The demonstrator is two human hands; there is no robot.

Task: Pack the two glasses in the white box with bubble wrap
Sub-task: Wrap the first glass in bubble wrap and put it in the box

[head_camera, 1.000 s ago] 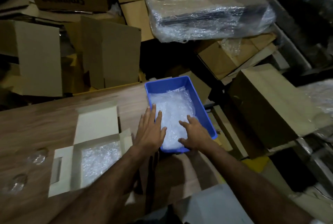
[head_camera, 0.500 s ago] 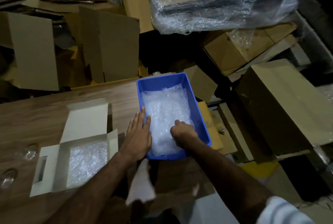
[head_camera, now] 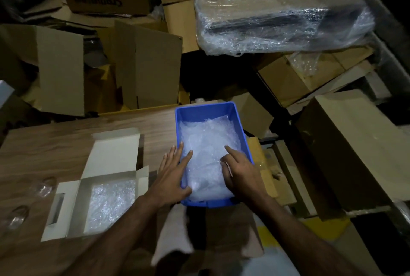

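Crinkled, shiny bubble wrap (head_camera: 208,142) fills the blue tray (head_camera: 204,109) at the bench (head_camera: 55,142) edge. The left hand (head_camera: 172,178) lies flat and released over the tray's left rim, fingers touching the wrap. The right hand (head_camera: 240,170) pinches the wrap's edge. The white box (head_camera: 66,200) sits open, lined with wrap; two clear glasses (head_camera: 45,184) lie left of it.

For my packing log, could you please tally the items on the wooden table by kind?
Glasses: 2
White box, open, lined with bubble wrap: 1
Blue bin of bubble wrap: 1
Total: 4
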